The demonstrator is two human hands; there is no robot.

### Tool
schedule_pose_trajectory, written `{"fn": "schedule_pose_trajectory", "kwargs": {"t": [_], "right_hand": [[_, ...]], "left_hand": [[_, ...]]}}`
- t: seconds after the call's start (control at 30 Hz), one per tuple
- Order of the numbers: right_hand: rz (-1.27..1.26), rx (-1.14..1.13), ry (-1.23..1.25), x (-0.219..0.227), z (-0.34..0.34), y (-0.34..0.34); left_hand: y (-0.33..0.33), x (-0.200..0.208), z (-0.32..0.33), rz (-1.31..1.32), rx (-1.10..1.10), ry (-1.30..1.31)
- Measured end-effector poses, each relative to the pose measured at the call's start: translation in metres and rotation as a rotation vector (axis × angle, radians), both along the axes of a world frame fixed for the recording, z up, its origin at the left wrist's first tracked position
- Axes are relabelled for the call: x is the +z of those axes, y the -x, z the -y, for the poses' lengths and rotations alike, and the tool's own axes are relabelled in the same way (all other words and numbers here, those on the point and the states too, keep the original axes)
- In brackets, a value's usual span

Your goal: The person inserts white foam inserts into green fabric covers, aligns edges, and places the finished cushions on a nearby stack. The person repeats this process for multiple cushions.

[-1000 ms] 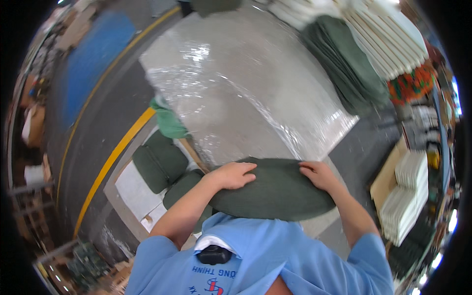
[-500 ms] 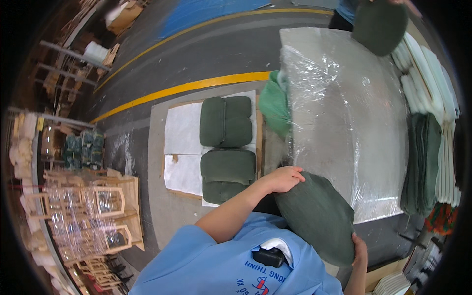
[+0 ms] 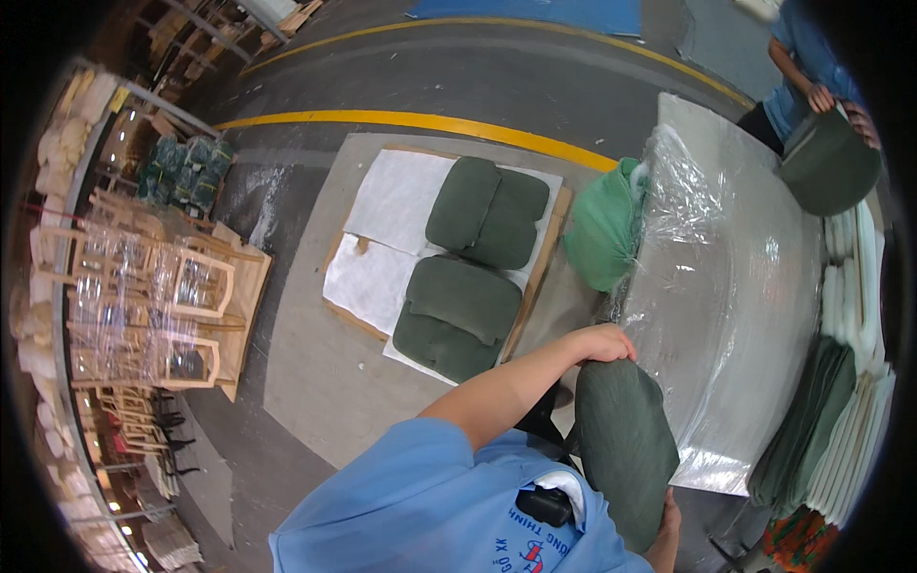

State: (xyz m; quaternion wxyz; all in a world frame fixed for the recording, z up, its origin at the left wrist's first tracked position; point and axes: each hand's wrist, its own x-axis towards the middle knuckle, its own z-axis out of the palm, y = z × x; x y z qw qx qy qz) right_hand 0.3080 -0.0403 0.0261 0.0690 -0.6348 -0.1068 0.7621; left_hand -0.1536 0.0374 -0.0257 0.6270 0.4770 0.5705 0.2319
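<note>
A dark green cushion [image 3: 626, 444] is held up in front of my body, tilted beside the near left corner of the plastic-wrapped table. My left hand [image 3: 608, 344] grips its upper end, with the fingers curled over the edge. At its lower right edge, my right hand [image 3: 669, 520] is closed on it; part of that hand is hidden behind the cushion. To the left, green cushions [image 3: 487, 210] lie in two overlapping groups on white sheets [image 3: 396, 202] over a brown board on the floor.
The table [image 3: 735, 286] stands at my right, with a green sack [image 3: 604, 229] against its left side. Folded green covers [image 3: 807, 420] and white pads [image 3: 850, 286] line its right edge. A co-worker [image 3: 802, 72] holds another cushion [image 3: 831, 162]. Wrapped wooden chair frames [image 3: 158, 315] stand far left.
My view has swung to the right. The cushion in my hands is now more upright and seen more edge-on. The co-worker's cushion is now lower, with both of that person's hands on it.
</note>
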Motion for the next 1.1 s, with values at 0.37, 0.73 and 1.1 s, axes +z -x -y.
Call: {"fn": "schedule_pose_trajectory", "kwargs": {"t": [0.37, 0.73, 1.1], "right_hand": [[-0.011, 0.045, -0.114, 0.037, 0.043, -0.003], [-0.168, 0.268, -0.454, 0.057, 0.118, 0.156], [-0.241, 0.373, -0.361, -0.088, 0.225, 0.343]], "left_hand": [[0.017, -0.041, 0.043, 0.299, 0.284, -0.197], [0.094, -0.085, 0.44, 0.239, 1.374, 0.528], [0.012, 0.023, 0.797, 0.057, 1.818, 0.958]]}}
